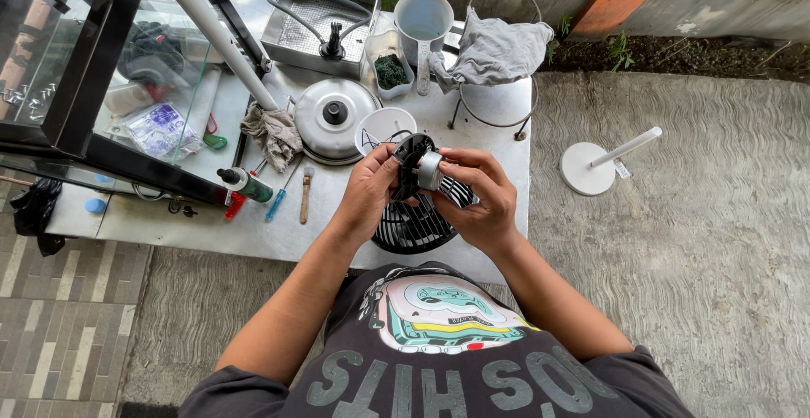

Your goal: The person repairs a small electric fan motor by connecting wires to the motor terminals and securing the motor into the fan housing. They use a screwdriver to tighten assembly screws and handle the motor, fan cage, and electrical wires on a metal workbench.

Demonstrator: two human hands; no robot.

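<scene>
Your left hand [367,192] pinches the black fan housing [408,165] in a closed grip, while your right hand [481,194] wraps its fingers around the small silver motor [430,170] seated in that housing. Both are held just above the black fan grille [413,228] lying on the table [253,232]. Farther left lie a screwdriver [278,199], a brush [305,194] and a metal lid [333,118].
</scene>
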